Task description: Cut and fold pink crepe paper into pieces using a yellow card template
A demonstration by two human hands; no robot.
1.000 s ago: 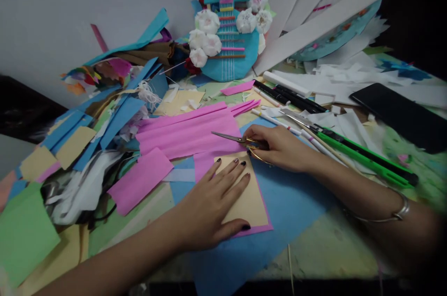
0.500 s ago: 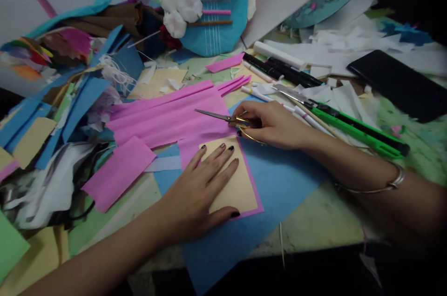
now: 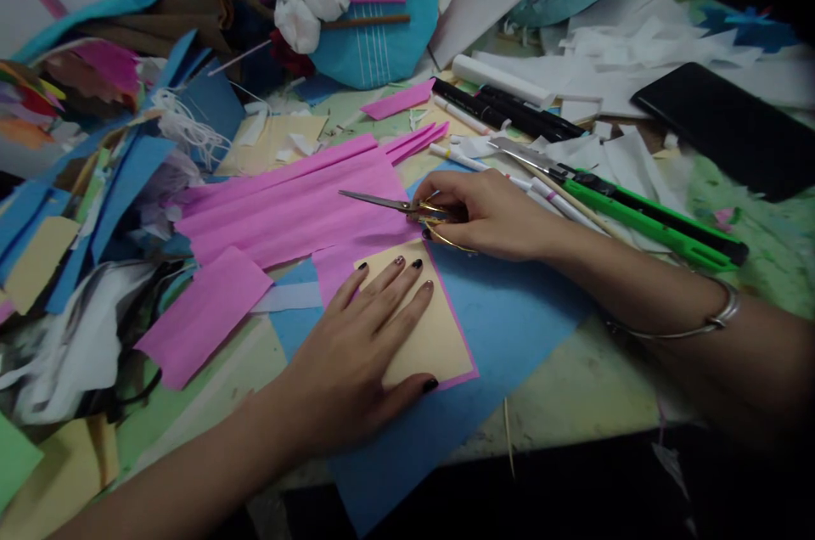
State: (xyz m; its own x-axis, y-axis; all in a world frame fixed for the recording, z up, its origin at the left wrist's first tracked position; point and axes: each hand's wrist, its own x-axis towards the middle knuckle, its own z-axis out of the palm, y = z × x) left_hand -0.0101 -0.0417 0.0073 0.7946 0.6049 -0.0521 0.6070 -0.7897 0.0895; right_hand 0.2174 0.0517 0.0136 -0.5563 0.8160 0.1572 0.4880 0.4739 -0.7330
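Note:
My left hand (image 3: pixel 362 345) lies flat, fingers spread, on a cream paper rectangle (image 3: pixel 439 345). Under that rectangle a pink sheet (image 3: pixel 331 264) shows along its edges. Beneath both is a blue sheet (image 3: pixel 509 328). My right hand (image 3: pixel 487 209) is closed on gold-handled scissors (image 3: pixel 379 200), with the blades together and pointing left over a creased pink paper (image 3: pixel 286 209). The scissors are just above the cream rectangle's top edge. A smaller pink piece (image 3: pixel 204 315) and a white strip (image 3: pixel 289 297) lie left of my left hand.
A green utility knife (image 3: pixel 655 222) with its blade out lies right of my right hand, beside markers (image 3: pixel 515 115) and a black phone-like slab (image 3: pixel 726 128). A blue round decoration with white flowers (image 3: pixel 375 39) stands behind. Paper scraps (image 3: pixel 102 328) crowd the left.
The whole scene has shifted slightly left and up in view. My left hand stays flat on the cream paper, and my right hand still holds the scissors with blades together.

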